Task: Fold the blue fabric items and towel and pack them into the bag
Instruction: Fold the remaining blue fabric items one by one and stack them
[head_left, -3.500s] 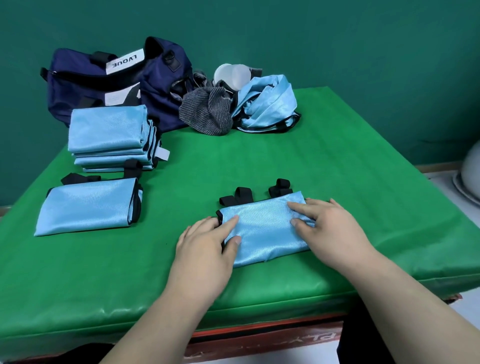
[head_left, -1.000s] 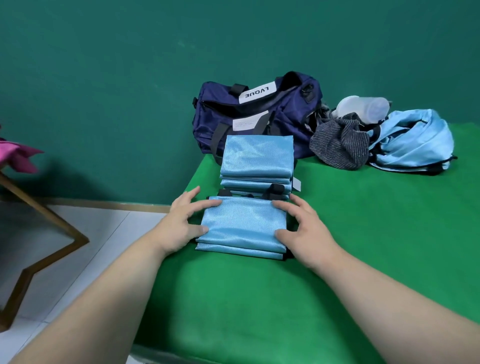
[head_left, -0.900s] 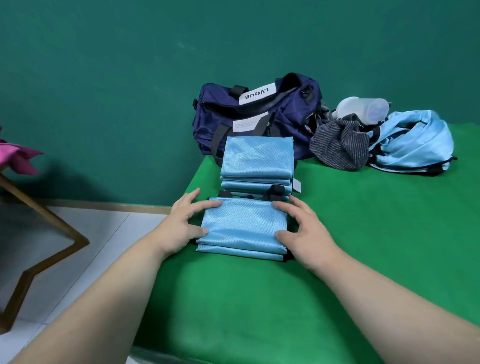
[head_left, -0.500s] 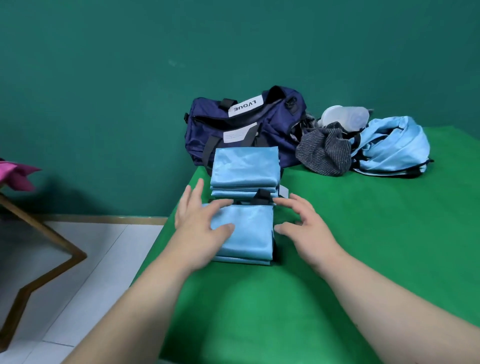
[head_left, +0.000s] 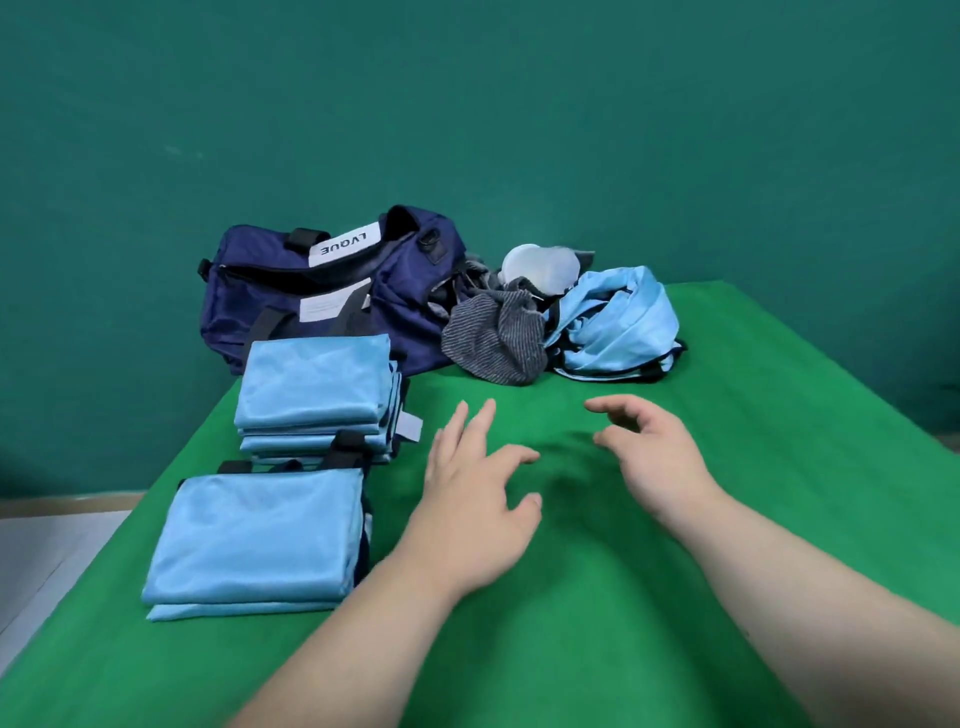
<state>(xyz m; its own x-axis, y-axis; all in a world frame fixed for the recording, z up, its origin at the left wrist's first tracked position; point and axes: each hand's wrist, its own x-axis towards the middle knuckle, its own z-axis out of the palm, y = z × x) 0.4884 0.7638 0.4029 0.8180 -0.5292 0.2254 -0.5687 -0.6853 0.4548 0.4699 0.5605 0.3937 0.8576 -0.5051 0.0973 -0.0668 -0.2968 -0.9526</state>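
Two folded light-blue fabric items lie stacked at the near left (head_left: 254, 540). Behind them is a taller stack of folded blue items (head_left: 317, 397). The navy bag (head_left: 311, 296) stands at the back left, its top gaping. A crumpled blue fabric heap (head_left: 618, 322) and a grey striped towel (head_left: 496, 338) lie at the back. My left hand (head_left: 472, 499) hovers with fingers spread just right of the near stack, holding nothing. My right hand (head_left: 654, 457) is over the mat with fingers loosely bent, also holding nothing.
A green mat (head_left: 675, 597) covers the table; its left edge drops to a tiled floor (head_left: 41, 551). A translucent plastic container (head_left: 540, 265) sits behind the towel. A green wall stands close behind the bag.
Both hands have let go of the near folded stack and moved right over the mat. The view has swung right, so the stacks now sit at my left.
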